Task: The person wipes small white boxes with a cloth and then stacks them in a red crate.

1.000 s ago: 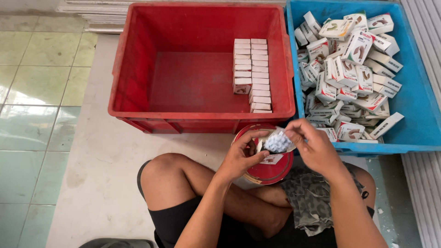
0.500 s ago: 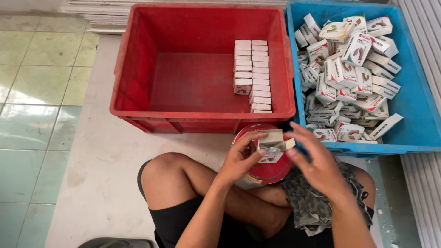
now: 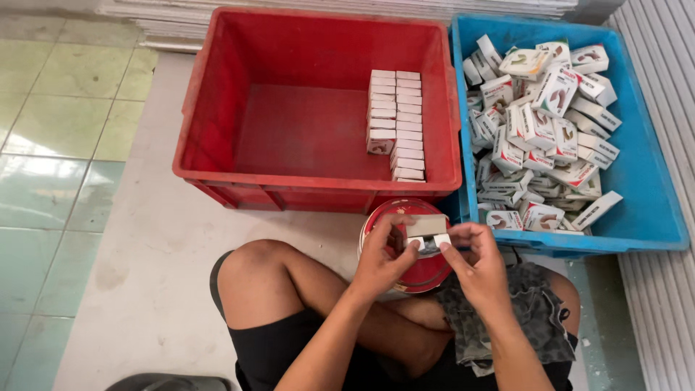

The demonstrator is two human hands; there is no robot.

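Two hands on one item: my left hand [image 3: 384, 253] and my right hand [image 3: 474, 257] both pinch a small white cardboard carton [image 3: 427, 233] between fingertips, held over a round red tin lid [image 3: 405, 250] that rests in my lap. Grip is closed on the carton from both sides, left thumb and fingers on its left end, right fingers on its right end. Its top flap looks raised, with something pale grey showing at the open face; I cannot tell what is inside.

Step in hand, as I judge it: closing up the carton. Next move would call for tucking the flap flat while the other hand braces the body, light pressure only, since thin card creases easily.

Materials noted:
- Large red plastic crate [image 3: 217, 145], rigid, scuffed, dusty floor, straight walls. Inside it, two neat rows of closed white cartons [image 3: 397, 123] stand against the right wall, packed edge to edge.
- Blue plastic crate [image 3: 651, 210] just beside it to the right, holding a loose heap of similar white cartons with red-brown markings [image 3: 539, 130], lying at all angles.
- Patterned grey cloth [image 3: 521, 318] crumpled over my right thigh.
- Floor: pale concrete strip under the crates, glossy green tiles [image 3: 51, 159] to the left.
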